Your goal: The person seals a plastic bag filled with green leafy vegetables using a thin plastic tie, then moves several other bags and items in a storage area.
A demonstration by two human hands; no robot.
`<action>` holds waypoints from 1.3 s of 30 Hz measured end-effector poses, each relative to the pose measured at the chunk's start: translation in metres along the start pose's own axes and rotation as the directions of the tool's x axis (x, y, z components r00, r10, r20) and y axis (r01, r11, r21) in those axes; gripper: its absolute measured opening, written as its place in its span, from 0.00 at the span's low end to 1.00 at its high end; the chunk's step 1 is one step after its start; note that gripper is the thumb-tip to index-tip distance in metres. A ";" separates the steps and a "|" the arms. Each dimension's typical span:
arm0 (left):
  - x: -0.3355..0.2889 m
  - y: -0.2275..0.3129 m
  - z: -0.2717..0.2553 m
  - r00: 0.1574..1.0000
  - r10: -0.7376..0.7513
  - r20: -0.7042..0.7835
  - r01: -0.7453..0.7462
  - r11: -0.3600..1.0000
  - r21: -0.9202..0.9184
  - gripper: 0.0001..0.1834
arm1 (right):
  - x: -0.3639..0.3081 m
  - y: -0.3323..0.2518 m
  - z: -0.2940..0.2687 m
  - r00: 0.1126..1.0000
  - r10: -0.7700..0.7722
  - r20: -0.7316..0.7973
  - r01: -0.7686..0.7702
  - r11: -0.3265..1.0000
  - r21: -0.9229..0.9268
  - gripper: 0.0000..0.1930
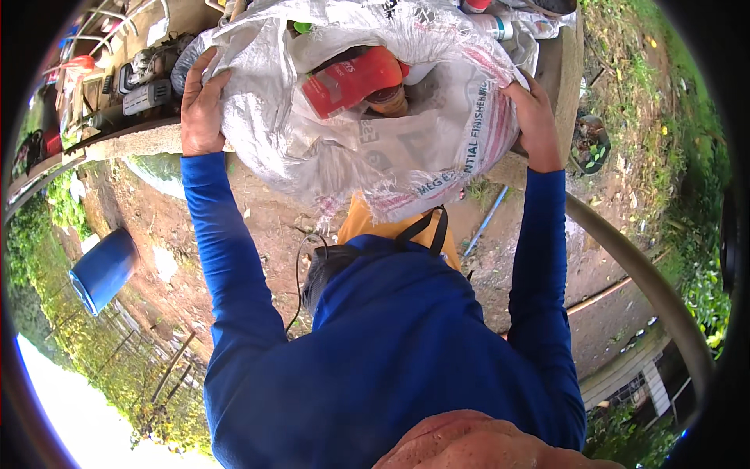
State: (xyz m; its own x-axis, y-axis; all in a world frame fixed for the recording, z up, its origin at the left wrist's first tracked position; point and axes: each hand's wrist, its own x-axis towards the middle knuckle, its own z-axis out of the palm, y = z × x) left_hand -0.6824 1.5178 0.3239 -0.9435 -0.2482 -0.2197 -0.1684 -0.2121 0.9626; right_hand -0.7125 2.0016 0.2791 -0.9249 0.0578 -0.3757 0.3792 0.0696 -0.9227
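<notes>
- Here's the white woven sack (pixel 332 156), at twelve o'clock, slumped over the front edge of the bench (pixel 156 140), mouth gaping!
- Left hand (pixel 205 105), at ten o'clock: fingers curled, thumb in close, gathered sack edge in its grip.
- Right hand (pixel 537 125), at two: thumb and fingers closed on the rim.
- The step looks like spreading that mouth; the next move calls for steady tension on both sides.
- In the way: a red container (pixel 344 82) at twelve o'clock, crowding the opening.
- Grey machine parts (pixel 146 98) at ten, a white bottle (pixel 498 27) at one, hemming it in.
- Blue barrel (pixel 104 272) at nine, well apart.
</notes>
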 end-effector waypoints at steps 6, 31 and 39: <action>-0.007 -0.010 0.007 0.990 0.134 -0.042 -0.127 0.982 0.138 0.32 | -0.004 0.005 0.003 0.996 0.088 0.006 -0.088 0.996 0.024 0.27; 0.020 -0.161 0.252 0.985 0.057 0.165 -0.106 0.948 0.302 0.24 | 0.112 0.032 0.023 0.947 -0.173 0.269 0.153 0.984 0.092 0.23; 0.029 -0.270 0.228 0.955 -0.051 0.292 -0.106 0.862 0.497 0.27 | 0.098 0.034 0.149 0.998 0.004 0.064 0.027 0.878 -0.478 0.26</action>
State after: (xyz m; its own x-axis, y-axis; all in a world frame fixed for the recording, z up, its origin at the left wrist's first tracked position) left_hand -0.7294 1.7835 0.0942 -0.9758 0.0502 -0.2130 -0.1872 0.3128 0.9312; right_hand -0.7944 1.8609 0.1980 -0.9233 -0.0055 -0.3840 0.3208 0.5387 -0.7790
